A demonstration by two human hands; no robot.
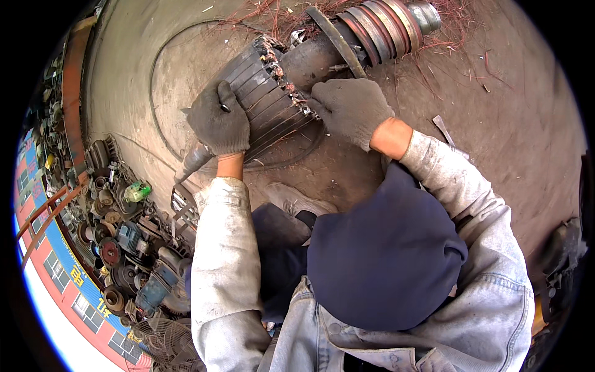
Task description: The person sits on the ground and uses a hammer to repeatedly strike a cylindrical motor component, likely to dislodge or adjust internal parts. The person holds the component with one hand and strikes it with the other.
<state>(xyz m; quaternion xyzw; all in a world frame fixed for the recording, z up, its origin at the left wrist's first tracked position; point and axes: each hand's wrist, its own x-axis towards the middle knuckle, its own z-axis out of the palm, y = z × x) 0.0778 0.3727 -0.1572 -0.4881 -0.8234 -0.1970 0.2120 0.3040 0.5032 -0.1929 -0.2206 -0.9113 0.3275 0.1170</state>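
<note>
A slotted rotor (260, 93) from an electric motor lies on the ground in front of me, slanting up to the right. Ragged cut winding ends (282, 80) ring its near end face. Farther along its shaft come a flat metal ring (338, 42) and several reddish slip rings (384, 31). My left hand (218, 121), in a dark grey knit glove, is closed against the left side of the slotted core; a small shiny dark bit shows by the thumb. My gloved right hand (350, 108) is closed at the lower winding ends. What either hand grips is hidden.
Thin red wire scraps (455, 25) lie around the slip rings. A flat metal tool (442, 129) rests right of my right wrist. A black cable (155, 93) curves around the rotor. Piled motors and scrap parts (133, 248), with a green bottle (137, 191), line the left side.
</note>
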